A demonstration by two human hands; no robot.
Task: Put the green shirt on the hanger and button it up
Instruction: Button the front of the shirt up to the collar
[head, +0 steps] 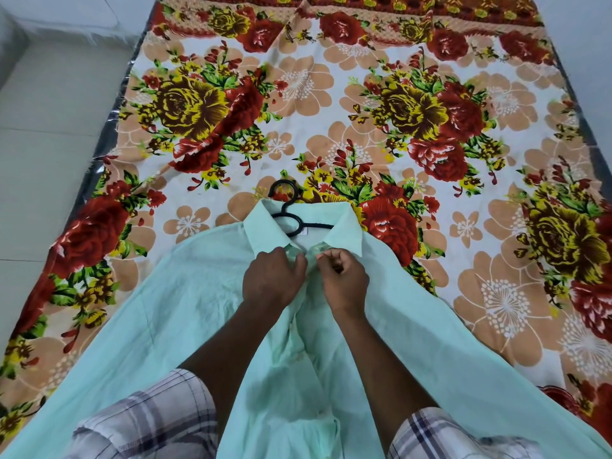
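Both hands pinch the front edges of the green shirt (185,293) just under the collar (341,220), which appears unfastened.

The left hand (273,279) and right hand (344,279) sit side by side, each grip closed on one edge. The collar and black hanger (291,217) lie at 12 o'clock from them. The shirt's long axis runs from 12 to 6 across the flowered bed (331,127). It is pale mint, thin and creased, and its sides splay toward 8 and 4.
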